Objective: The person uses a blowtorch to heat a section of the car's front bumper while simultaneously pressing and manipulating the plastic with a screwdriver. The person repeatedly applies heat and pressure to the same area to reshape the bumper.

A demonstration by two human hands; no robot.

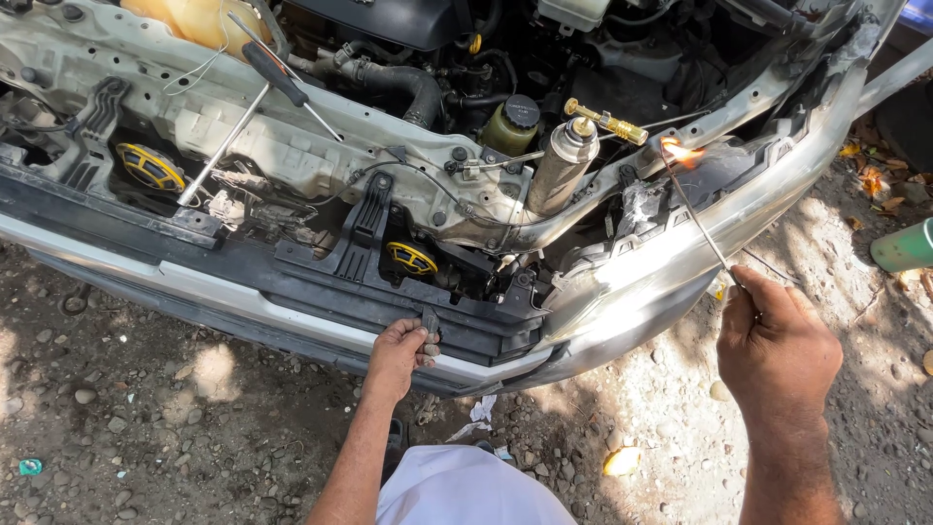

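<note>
Fingers of the right hand [777, 348] pinch a thin metal rod [695, 209], its tip in flame at one o'clock. Left hand [398, 352] grips a small dark clip [430, 321] against the bumper [292, 311]. Gas torch canister [561, 167] leans at twelve, screwdriver [282, 80] at ten.

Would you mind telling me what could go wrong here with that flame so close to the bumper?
The flame at the tip of the rod in the right hand sits beside the plastic bumper, which might scorch. The gas torch canister stands tilted nearby and could topple.
</note>
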